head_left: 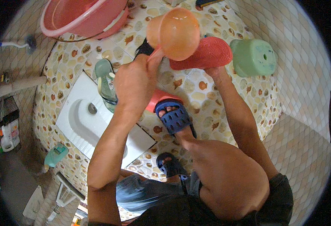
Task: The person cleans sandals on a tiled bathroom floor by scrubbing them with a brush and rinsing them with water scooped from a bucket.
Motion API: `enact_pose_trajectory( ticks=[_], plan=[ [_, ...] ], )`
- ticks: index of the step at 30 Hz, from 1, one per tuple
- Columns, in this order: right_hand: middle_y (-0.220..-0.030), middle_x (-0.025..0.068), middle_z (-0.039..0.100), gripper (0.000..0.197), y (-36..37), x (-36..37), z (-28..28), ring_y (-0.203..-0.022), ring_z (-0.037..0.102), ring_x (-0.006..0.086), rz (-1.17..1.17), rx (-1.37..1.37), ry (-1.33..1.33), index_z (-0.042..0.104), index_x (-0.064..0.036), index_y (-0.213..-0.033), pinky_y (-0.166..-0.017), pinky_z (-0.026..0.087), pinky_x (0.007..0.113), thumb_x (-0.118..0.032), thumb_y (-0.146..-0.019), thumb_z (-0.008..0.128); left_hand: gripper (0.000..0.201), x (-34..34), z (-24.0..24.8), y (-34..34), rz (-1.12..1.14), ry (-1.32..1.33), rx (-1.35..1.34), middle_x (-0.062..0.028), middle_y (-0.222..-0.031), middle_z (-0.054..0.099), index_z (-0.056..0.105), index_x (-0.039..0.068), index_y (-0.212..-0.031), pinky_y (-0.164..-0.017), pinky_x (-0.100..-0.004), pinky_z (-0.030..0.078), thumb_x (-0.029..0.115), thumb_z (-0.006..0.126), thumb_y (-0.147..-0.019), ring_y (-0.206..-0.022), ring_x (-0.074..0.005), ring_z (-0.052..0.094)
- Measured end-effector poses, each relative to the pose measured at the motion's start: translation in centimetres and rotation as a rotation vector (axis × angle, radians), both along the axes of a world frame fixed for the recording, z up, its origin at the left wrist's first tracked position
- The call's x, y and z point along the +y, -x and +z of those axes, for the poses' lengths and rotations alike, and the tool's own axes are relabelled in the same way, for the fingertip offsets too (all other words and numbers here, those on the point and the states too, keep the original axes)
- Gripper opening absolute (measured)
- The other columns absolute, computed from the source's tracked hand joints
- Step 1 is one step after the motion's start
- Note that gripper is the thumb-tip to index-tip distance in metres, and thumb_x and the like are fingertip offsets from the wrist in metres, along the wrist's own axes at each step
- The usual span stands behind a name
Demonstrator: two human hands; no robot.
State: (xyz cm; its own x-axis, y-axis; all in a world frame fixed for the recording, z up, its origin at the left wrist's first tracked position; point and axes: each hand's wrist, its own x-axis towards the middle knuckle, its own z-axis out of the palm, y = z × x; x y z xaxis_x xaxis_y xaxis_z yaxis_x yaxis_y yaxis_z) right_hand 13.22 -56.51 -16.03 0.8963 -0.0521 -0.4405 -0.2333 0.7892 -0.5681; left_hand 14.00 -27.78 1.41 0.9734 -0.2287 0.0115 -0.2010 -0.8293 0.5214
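Note:
My left hand [133, 84] is wrapped round the handle of an orange plastic dipper [178, 34], which is tilted and partly overlaps a red slipper [214, 54]. My right hand [215, 72] grips the slipper from below, with most of its fingers hidden under it. The slipper's textured face points up. Another red piece [156, 101], maybe a second slipper, lies on the floor by my foot, partly covered. A green flip-flop [104, 84] rests to the left of my left hand. Something black [144, 49] sits behind the dipper, mostly hidden.
A white squat toilet pan [73, 113] is set in the pebble-patterned floor at left. A pink basin [109, 19] stands at the far left, a green stool [254, 58] at the right. Near the left wall are a teal bottle [56, 154] and a white-framed brush [65, 192]. My feet wear blue sandals [175, 118].

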Motion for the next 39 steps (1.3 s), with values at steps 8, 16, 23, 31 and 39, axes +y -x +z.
enact_pose_trajectory(
  ticks=[8, 16, 23, 31, 39],
  plan=[
    [-0.117, 0.0078, 0.066, 0.031, 0.5, -3.4, 0.0, -0.104, 0.063, 0.0268, -0.134, -0.119, -0.181, 0.058, -0.0133, -0.121, -0.093, 0.052, 0.047, -0.033, -0.100, 0.047, 0.037, 2.2, -1.3, 0.9, 0.097, -0.096, 0.061, -0.0196, -0.068, 0.064, 0.069, 0.005, -0.083, -0.060, -0.0450, 0.050, 0.039, 0.059, -0.094, -0.065, -0.0384, 0.065],
    [-0.116, 0.0075, 0.065, 0.032, 0.4, -2.7, 0.0, -0.105, 0.062, 0.0260, -0.131, -0.135, -0.138, 0.056, -0.0132, -0.124, -0.095, 0.051, 0.048, -0.031, -0.100, 0.047, 0.034, -0.7, 0.5, 0.8, 0.004, 0.004, -0.063, -0.0181, -0.064, 0.062, 0.069, 0.007, -0.082, -0.054, -0.0444, 0.049, 0.037, 0.060, -0.093, -0.060, -0.0375, 0.064],
    [-0.129, 0.0086, 0.058, 0.041, -0.6, 0.8, 1.5, -0.116, 0.056, 0.0261, 0.024, -0.245, 0.535, 0.052, -0.0118, -0.131, -0.103, 0.046, 0.044, -0.024, -0.094, 0.061, 0.033, -2.5, 1.4, 0.1, -0.101, 0.098, -0.251, -0.0138, -0.061, 0.063, 0.066, 0.007, -0.075, -0.050, -0.0402, 0.050, 0.036, 0.062, -0.091, -0.056, -0.0329, 0.064],
    [-0.115, 0.0110, 0.065, 0.027, -0.2, -3.5, 0.6, -0.105, 0.064, 0.0262, -0.091, 0.100, 0.175, 0.058, -0.0078, -0.119, -0.092, 0.053, 0.043, -0.020, -0.096, 0.057, 0.035, 2.1, -1.5, -0.3, 0.107, 0.157, -0.094, -0.0215, -0.066, 0.062, 0.068, 0.001, -0.081, -0.057, -0.0405, 0.049, 0.033, 0.062, -0.093, -0.060, -0.0368, 0.062],
    [-0.086, 0.0160, 0.067, 0.024, 2.1, -5.6, 3.5, -0.073, 0.062, 0.0293, 0.205, 0.029, 1.683, 0.061, -0.0030, -0.099, -0.064, 0.050, 0.042, -0.026, -0.093, 0.060, 0.041, 8.3, -4.1, 1.3, 0.269, 0.275, 0.200, 0.0026, -0.060, 0.050, 0.068, -0.001, -0.082, -0.051, -0.0250, 0.035, 0.036, 0.058, -0.097, -0.057, -0.0065, 0.043]
  ],
)
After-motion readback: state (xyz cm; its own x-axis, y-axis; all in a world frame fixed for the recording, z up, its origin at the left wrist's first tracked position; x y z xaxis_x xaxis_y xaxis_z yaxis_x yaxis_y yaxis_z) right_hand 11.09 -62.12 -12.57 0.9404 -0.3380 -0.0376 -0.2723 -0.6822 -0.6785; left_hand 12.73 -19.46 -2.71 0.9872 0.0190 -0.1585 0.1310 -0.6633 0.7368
